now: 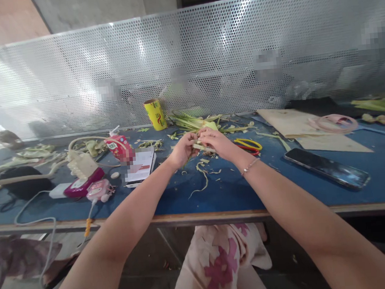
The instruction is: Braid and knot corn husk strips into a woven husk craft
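Note:
Both my hands meet above the middle of the blue table (237,194). My left hand (183,149) and my right hand (216,141) are closed in pinches on a small folded piece of pale green leaf strip (202,147) held between them. Just behind my hands lies a pile of green leaf strips (190,121). Trimmed scraps and a curled strip (202,175) lie on the table below my hands. A thin bracelet sits on my right wrist.
A yellow can (155,114) stands at the back. Left: a red drink carton (120,147), a card (139,167), pink gadgets with cables (88,185), a black object (22,182). Right: yellow and red bands (249,145), a phone (327,167), a paper sheet (312,131). A perforated metal screen (205,58) backs the table.

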`<state>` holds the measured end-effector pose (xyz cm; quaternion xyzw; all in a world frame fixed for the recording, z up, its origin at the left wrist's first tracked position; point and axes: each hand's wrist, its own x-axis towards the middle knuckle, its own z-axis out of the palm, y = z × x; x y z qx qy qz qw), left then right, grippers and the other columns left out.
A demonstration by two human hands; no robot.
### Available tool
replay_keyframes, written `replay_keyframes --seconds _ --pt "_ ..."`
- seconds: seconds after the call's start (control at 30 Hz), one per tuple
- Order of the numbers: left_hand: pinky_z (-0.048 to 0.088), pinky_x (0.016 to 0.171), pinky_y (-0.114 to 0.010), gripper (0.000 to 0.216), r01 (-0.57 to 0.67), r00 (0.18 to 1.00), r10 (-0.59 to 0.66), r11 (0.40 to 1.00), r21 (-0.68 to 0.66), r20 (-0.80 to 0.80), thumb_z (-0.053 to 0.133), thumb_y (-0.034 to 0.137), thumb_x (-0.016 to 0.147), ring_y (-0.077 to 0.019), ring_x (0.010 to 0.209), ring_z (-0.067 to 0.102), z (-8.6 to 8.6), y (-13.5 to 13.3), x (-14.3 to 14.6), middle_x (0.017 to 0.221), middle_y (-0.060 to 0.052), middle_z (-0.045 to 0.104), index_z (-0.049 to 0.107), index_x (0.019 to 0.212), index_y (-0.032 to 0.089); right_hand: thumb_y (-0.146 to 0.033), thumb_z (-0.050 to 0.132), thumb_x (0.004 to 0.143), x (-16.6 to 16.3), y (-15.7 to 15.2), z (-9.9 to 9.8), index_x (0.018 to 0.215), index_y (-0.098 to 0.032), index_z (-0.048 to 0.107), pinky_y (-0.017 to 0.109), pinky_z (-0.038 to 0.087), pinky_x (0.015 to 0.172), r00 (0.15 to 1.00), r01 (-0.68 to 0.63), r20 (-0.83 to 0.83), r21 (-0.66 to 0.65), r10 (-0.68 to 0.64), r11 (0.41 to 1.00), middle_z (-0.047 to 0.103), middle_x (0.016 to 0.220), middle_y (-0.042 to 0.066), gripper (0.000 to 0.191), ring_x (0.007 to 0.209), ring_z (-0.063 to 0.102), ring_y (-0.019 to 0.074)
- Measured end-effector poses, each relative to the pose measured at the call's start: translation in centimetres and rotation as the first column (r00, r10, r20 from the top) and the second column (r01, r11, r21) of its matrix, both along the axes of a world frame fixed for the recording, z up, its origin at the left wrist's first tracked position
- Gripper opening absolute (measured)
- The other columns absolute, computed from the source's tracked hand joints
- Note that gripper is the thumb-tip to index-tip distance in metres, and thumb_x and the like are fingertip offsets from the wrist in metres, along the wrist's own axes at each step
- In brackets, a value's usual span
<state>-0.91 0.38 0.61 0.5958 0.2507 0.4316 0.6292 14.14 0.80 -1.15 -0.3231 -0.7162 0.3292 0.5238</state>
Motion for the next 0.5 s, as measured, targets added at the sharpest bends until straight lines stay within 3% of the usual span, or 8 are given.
replay_keyframes --seconds 0.2,0.5 --pt "0.035 0.051 -0.023 0.032 -0.018 0.999 0.015 0.998 0.061 0.044 0.045 0.005 0.052 -0.0097 0.051 0.050 0.09 0.06 -0.15 0.059 0.003 0.055 0.043 0.081 0.018 -0.028 0.052 0.074 0.15 -0.13 0.19 0.049 -0.020 0.043 0.033 0.038 0.085 1.000 0.005 0.014 0.024 -0.006 1.000 0.049 0.080 0.002 0.028 0.093 0.048 0.0187" --pt "0.045 0.062 -0.025 0.023 -0.143 0.987 0.140 0.989 0.036 0.081 0.058 0.012 0.063 -0.0094 0.056 0.056 -0.04 0.23 0.23 0.064 0.004 0.057 0.042 0.078 0.019 -0.035 0.054 0.078 0.11 -0.11 0.17 0.051 -0.020 0.049 0.032 0.039 0.081 0.999 -0.009 -0.040 0.059 0.012 0.998 0.048 0.078 0.001 0.030 0.085 0.049 0.0172"
